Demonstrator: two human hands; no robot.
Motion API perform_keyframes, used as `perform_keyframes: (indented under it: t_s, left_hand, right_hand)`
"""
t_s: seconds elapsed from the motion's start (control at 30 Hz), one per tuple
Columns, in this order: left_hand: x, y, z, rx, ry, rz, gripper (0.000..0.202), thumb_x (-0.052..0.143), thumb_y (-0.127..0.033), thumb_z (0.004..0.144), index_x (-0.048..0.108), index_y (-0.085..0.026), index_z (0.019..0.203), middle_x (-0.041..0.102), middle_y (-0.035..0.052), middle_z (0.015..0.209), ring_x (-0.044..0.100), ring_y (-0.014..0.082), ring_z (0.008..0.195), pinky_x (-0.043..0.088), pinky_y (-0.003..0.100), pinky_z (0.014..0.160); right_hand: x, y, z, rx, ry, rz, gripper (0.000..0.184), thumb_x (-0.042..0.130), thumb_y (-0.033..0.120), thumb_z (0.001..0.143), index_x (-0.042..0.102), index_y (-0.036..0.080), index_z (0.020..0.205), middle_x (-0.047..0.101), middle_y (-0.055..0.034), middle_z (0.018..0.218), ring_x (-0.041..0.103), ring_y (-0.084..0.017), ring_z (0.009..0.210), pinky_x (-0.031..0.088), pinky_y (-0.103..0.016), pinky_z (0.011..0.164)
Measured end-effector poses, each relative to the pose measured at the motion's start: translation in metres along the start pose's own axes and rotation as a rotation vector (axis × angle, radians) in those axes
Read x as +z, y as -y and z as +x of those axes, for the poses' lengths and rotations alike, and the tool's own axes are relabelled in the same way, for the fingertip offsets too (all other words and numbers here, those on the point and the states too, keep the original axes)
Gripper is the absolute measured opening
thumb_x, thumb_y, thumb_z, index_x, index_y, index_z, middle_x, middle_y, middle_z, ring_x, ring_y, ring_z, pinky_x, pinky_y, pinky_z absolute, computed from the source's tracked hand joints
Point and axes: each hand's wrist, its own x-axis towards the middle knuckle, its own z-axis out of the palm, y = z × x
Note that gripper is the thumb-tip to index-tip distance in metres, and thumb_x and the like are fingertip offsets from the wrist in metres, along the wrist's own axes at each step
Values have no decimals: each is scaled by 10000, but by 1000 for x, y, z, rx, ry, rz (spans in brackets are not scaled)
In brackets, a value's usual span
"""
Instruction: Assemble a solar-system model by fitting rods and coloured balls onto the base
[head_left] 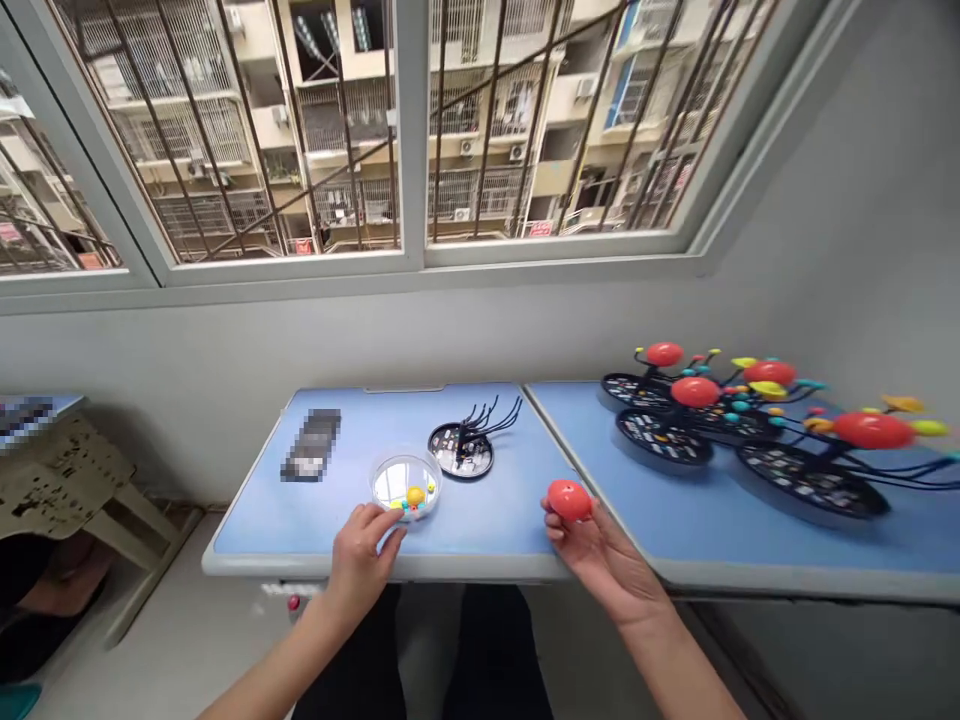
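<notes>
My right hand [600,565] holds a glossy red ball [569,500] between fingers and thumb, just off the front corner of the blue table [292,525]. My left hand [360,560] sits at the near rim of a clear round plastic container [405,470], with fingers against it. Whether it grips the rim is hard to tell. Small yellow, green and red balls [415,497] lie inside the container. Beyond it, a black round disc base [450,452] lies flat with thin black wire arms [495,415] rising from it, bare of balls.
A second blue table [675,525] adjoins on the right, bearing several assembled models of black discs, wires and coloured balls [810,480]. A blurred dark rectangular object [311,445] lies at the table's left. A beige stool [67,490] stands at left, below a barred window [225,130].
</notes>
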Motion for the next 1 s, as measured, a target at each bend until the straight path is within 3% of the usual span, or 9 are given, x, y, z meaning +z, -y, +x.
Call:
perform_keyframes:
  t_s: [0.17, 0.33, 0.47, 0.57, 0.63, 0.73, 0.83, 1.0]
  left_hand:
    - [20, 17, 12, -3, 142, 41, 242, 462, -159, 795, 628, -223, 959, 570, 13, 752, 566, 116, 631, 461, 203, 568]
    - [26, 27, 37, -63, 71, 74, 269, 413, -130, 798, 625, -201, 948, 559, 30, 760, 567, 145, 669, 470, 247, 613]
    - [42, -1, 53, -87, -3, -146, 306, 393, -146, 806, 604, -179, 1025, 576, 68, 832, 572, 165, 739, 486, 279, 668]
    - [66, -26, 62, -169, 183, -355, 295, 438, -101, 752, 635, -180, 957, 602, 67, 871, 585, 161, 765, 499, 272, 692]
    - [81, -30, 67, -179, 285, -399, 317, 457, -65, 714, 645, -165, 949, 612, 79, 921, 581, 178, 844, 489, 299, 766]
    - [93, -18, 73, -146, 336, -409, 342, 441, -43, 709, 645, -162, 956, 610, 89, 962, 563, 187, 903, 467, 322, 813]
    - [93, 1, 83, -142, 315, -421, 319, 429, -44, 720, 652, -174, 907, 619, 71, 905, 568, 172, 852, 472, 305, 770]
    - [84, 17, 106, -244, 222, -397, 294, 421, -40, 718, 663, -158, 837, 631, 59, 817, 585, 162, 777, 477, 289, 719]
  right_hand:
    - [14, 3, -7, -12, 38, 91, 318, 704, 432, 626, 622, 207, 835, 662, -29, 764, 565, -126, 602, 482, -255, 547]
    - [31, 11, 6, 26, 42, 85, 298, 711, 406, 628, 637, 199, 828, 666, -39, 759, 550, -133, 580, 463, -268, 526]
    - [40, 18, 29, 74, 41, 101, 321, 738, 386, 601, 650, 183, 834, 673, -49, 785, 549, -130, 590, 461, -260, 547]
    - [38, 18, 46, 114, 14, 64, 329, 764, 357, 576, 651, 174, 825, 669, -41, 783, 549, -117, 596, 454, -239, 577]
    - [36, 16, 54, 129, -4, -24, 338, 759, 373, 581, 644, 171, 827, 659, -31, 783, 560, -119, 625, 450, -236, 617]
    - [39, 12, 62, 115, 89, -290, 361, 666, 437, 679, 614, 164, 908, 628, -32, 822, 561, -136, 668, 429, -247, 626]
    - [47, 5, 71, 58, 222, -629, 372, 584, 463, 735, 563, 160, 951, 591, -28, 800, 529, -142, 653, 403, -255, 586]
    - [52, -9, 78, -94, 307, -1020, 332, 528, 466, 746, 511, 177, 909, 560, -39, 890, 504, -165, 749, 402, -274, 643]
